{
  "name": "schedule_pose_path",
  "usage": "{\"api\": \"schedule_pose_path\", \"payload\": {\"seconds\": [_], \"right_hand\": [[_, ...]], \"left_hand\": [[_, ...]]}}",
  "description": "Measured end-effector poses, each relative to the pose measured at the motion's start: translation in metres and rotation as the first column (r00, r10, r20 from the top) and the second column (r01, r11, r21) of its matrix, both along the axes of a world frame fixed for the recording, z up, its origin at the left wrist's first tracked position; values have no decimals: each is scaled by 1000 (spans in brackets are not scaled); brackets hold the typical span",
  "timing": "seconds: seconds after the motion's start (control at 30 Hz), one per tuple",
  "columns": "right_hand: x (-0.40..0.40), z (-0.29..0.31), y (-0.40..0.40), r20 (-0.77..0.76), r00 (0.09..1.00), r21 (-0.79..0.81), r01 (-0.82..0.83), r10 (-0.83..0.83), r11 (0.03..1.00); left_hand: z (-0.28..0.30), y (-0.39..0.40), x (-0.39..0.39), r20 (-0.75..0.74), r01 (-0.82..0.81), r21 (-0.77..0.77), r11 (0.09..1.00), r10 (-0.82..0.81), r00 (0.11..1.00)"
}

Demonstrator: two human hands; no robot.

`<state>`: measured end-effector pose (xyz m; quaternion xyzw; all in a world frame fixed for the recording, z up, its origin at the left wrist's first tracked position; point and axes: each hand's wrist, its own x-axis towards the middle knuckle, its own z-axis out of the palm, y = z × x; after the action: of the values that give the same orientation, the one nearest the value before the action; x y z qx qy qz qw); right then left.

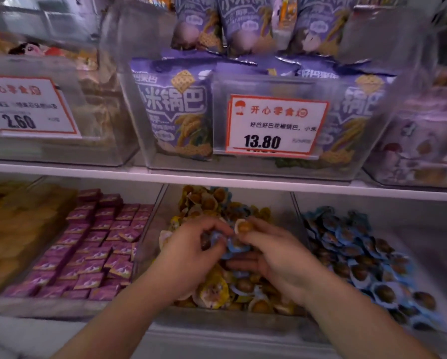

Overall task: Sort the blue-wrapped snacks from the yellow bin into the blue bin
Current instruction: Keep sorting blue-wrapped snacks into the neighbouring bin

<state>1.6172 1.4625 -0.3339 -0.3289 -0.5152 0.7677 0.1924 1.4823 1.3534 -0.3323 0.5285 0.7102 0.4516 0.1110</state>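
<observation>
Head view: over the yellow bin [298, 224] our left hand [191, 251] and right hand [274, 251] pinch blue-wrapped snacks [234, 246] mid-pile. The blue bin [408, 221], right, holds many; we judge sorting unfinished.

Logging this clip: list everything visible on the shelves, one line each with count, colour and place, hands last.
Yellow-wrapped snacks: many, yellow, lower middle bin.
Blue-wrapped snacks: a few, blue, gathered between both hands over the middle bin.
Blue bin snacks: many, blue wrappers, lower right bin.
Purple packets: many, magenta-purple, lower bin left of the middle one.
Yellow goods: blurred pile, far lower left.
Purple bags: several, purple, upper middle bin and stacked above.
Price tag 13.80: one, white with red border, upper middle bin front.
Price tag 2.60: one, white and red, upper left bin.
Shelf edge: one, white, between rows.
Left hand: holds blue wrappers.
Right hand: pinches a round snack, fingers under blue wrappers.
</observation>
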Motion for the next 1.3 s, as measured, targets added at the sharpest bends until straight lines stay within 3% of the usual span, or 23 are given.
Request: {"api": "schedule_pose_path", "payload": {"seconds": [0.07, 0.17, 0.3, 0.43, 0.5, 0.57, 0.63, 0.7, 0.83, 0.93, 1.0, 1.1, 1.17, 1.23, 1.3], "right_hand": [[3, 7, 11, 57, 998, 180, 14, -24, 984], [7, 11, 13, 146, 989, 488, -102, 34, 867], [9, 9, 2, 217, 974, 787, -213, 62, 579], [12, 6, 1, 344, 939, 889, -320, -16, 327], [15, 11, 1, 411, 910, 863, -408, 55, 297], [18, 17, -1, 539, 824, 783, -566, 174, 257], [22, 19, -1, 647, 736, 733, -673, 199, 104], [24, 20, -2, 681, 713, 724, -690, 169, -6], [23, 23, 0, 652, 715, 708, -693, 253, 135], [23, 20, 3, 635, 741, 706, -671, 216, 226], [22, 17, -2, 594, 787, 757, -617, 169, 214], [16, 6, -13, 584, 798, 795, -599, 150, 93], [16, 0, -13, 549, 828, 817, -560, 112, 139], [17, 4, -9, 435, 898, 831, -428, 66, 354], [18, 12, -8, 209, 978, 657, -150, 14, 739]], "left_hand": [[4, 1, -6, 120, -104, 25, 994, 100, 988], [6, -1, -14, 244, -205, 41, 978, 189, 951], [4, -1, -10, 394, -276, 33, 960, 242, 887], [6, 0, 0, 522, -266, 20, 964, 217, 825], [6, -2, 0, 408, -246, 33, 969, 211, 888], [4, -6, 0, 122, -137, 9, 991, 135, 983], [1, -10, 3, -103, -8, -108, 994, -3, 995], [-4, -11, 5, -189, 13, -171, 985, -46, 981], [-2, -10, -1, -102, -46, -106, 993, 35, 994], [0, -7, -3, 128, -90, -51, 995, 96, 987], [4, -5, 1, 303, -116, -8, 993, 113, 946], [12, -1, 6, 654, -155, -14, 988, 126, 746], [18, 2, 9, 819, -161, -13, 987, 103, 565], [23, 4, 12, 878, -179, 25, 984, 64, 475], [25, 5, 17, 896, -242, 61, 968, 53, 441]]}}
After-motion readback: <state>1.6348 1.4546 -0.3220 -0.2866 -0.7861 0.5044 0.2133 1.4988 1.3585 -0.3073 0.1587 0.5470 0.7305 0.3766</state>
